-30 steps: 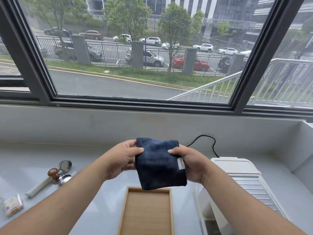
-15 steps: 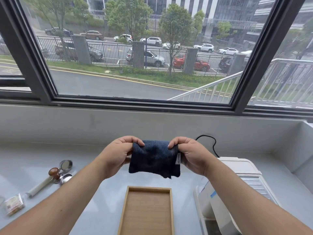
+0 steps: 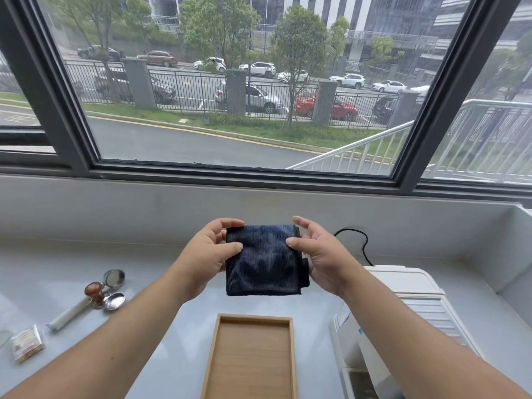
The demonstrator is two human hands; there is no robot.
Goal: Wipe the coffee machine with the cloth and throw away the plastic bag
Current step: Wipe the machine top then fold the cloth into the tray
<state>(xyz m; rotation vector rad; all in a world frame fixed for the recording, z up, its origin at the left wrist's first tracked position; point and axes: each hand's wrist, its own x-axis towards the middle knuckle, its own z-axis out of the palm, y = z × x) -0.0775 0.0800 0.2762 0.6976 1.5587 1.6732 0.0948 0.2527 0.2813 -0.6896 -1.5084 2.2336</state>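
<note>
I hold a folded dark blue cloth point(image 3: 263, 259) in the air above the counter, in front of the window. My left hand point(image 3: 208, 253) pinches its left edge between thumb and fingers. My right hand point(image 3: 318, 254) supports its right edge with the thumb on the front and the fingers spread behind. The white coffee machine point(image 3: 408, 300) stands at the lower right, partly hidden by my right forearm. A small plastic packet point(image 3: 27, 342) with brownish contents lies at the left edge of the counter.
A wooden tray point(image 3: 253, 355) lies on the grey counter point(image 3: 489, 326) below the cloth. A tamper with a brown knob, a metal scoop and a white-handled tool point(image 3: 95, 298) lie at the left. A black cable point(image 3: 364, 243) runs behind the machine. A raised wall borders the right.
The cloth was bunched between both hands half a second ago; it now hangs as a flatter folded square, and my right fingers have spread apart.
</note>
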